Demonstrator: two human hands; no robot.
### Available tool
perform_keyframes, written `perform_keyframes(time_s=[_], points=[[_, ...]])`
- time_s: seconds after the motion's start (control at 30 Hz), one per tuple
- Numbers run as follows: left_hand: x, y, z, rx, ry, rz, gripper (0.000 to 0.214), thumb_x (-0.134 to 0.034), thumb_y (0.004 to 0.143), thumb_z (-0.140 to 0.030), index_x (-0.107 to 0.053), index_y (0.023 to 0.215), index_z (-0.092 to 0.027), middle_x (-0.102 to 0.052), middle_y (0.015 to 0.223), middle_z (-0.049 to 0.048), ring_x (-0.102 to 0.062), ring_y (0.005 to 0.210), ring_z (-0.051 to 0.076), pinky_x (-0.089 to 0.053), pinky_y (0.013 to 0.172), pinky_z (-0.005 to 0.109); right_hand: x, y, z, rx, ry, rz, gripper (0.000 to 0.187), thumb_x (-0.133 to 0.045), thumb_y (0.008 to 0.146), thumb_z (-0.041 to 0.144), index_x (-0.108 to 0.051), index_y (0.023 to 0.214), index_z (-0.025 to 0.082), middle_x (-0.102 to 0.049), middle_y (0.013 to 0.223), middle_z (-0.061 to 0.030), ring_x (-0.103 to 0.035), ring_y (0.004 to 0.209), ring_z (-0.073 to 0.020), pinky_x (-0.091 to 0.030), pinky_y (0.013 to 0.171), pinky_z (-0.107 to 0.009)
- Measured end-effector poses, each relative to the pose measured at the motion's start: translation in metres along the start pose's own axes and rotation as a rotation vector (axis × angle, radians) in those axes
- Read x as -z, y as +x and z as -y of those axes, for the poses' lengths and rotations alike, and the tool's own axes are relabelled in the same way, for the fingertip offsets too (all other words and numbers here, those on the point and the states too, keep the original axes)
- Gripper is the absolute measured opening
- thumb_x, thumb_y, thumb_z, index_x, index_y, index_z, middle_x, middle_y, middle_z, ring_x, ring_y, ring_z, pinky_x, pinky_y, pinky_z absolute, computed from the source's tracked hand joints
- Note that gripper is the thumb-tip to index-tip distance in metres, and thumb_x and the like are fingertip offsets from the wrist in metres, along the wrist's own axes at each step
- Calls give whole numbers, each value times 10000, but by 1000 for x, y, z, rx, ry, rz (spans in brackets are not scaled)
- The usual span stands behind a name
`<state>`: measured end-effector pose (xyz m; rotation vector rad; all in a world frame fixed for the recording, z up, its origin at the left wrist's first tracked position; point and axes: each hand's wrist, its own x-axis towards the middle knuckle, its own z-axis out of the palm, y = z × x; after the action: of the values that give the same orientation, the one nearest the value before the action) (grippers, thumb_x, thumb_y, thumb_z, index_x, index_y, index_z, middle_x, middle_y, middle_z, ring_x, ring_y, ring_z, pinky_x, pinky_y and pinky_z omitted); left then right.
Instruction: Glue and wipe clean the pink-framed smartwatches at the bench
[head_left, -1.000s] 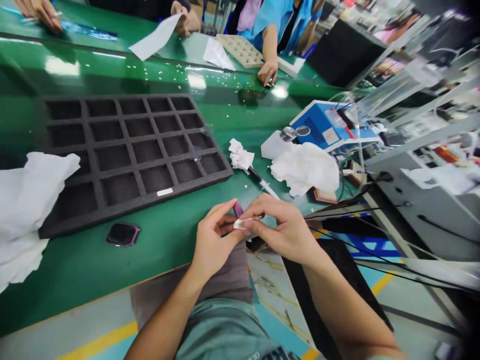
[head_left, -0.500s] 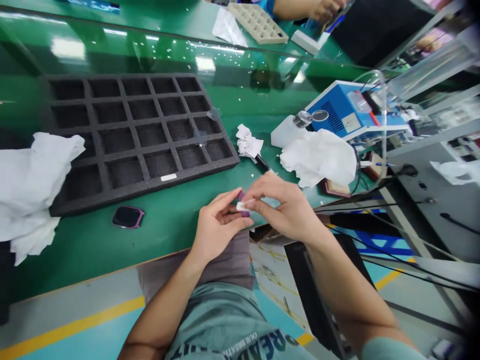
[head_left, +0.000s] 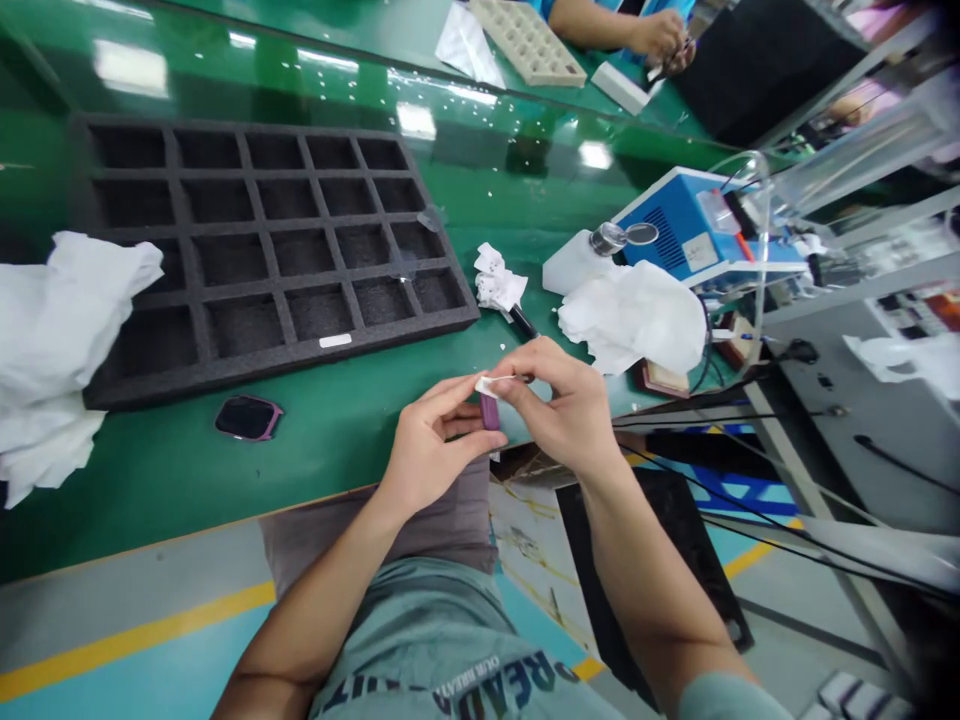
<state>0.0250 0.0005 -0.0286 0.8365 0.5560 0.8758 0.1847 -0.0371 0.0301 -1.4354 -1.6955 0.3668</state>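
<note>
My left hand point(head_left: 442, 440) grips a small purple watch case point(head_left: 489, 411) on edge between thumb and fingers, close to the bench's front edge. Closed in a pinch, my right hand point(head_left: 559, 400) holds a small piece of white cloth point(head_left: 486, 385) against the case's upper end. Part of the cloth is hidden by the fingers. On the green bench to the left lies another watch case point(head_left: 248, 418), dark-faced with a purple rim.
A black foam tray point(head_left: 315, 348) with many compartments spans the left. White cloths point(head_left: 67, 320) overlap its corner. To the right are a crumpled tissue point(head_left: 498, 284), a dispenser bottle point(head_left: 574, 262), a white cloth point(head_left: 637, 315) and a blue machine point(head_left: 675, 225). Across the bench, a co-worker's hand point(head_left: 667, 38) is busy.
My right hand has shifted the white cloth up to the upper end of the purple case, and more of the case's side shows. The view has shifted slightly.
</note>
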Motion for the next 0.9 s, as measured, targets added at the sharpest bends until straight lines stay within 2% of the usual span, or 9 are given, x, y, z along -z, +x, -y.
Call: perform_keyframes(time_s=[0.13,0.3,0.43,0.57,0.73,0.9], points=[[0,0,1,19,-25,-8,609,-974,581,-152,-817,1155,-281,-677,1217,53,-724,889,153,-664,863,338,1,0,0,-39,29,108,103,-703,937,172,-737,872,244,-715,813,-10,-634,775,-177,-497,724,-337],[-2,0,1,14,-16,4,587,-986,558,-167,-829,1117,-248,-674,1204,62,-720,855,149,-669,828,330,-1,0,-4,-82,33,0,89,-715,936,230,-722,848,238,-691,779,-13,-618,754,-180,-492,701,-336],[-2,-1,0,57,-38,-23,611,-982,572,-180,-815,1156,-247,-686,1186,64,-726,868,158,-666,822,327,1,-1,-1,-92,74,149,88,-709,933,175,-731,875,238,-705,826,-9,-631,783,-169,-490,715,-322],[-1,-1,-1,13,-23,5,600,-979,578,-170,-818,1150,-251,-682,1228,67,-723,898,166,-662,875,358,5,2,2,-60,57,84,99,-721,923,156,-729,869,239,-704,818,0,-626,779,-163,-488,736,-323],[-2,-1,0,34,-42,-21,613,-977,574,-146,-818,1151,-280,-686,1241,54,-728,911,162,-658,863,337,7,3,3,-46,46,200,125,-712,922,131,-733,872,243,-708,819,4,-627,792,-164,-488,741,-321],[-2,-1,0,35,-56,-14,583,-984,551,-145,-833,1103,-254,-691,1243,67,-737,894,177,-667,858,369,3,5,-2,-59,65,71,89,-724,926,170,-725,869,238,-696,808,-2,-621,768,-166,-481,716,-326]])
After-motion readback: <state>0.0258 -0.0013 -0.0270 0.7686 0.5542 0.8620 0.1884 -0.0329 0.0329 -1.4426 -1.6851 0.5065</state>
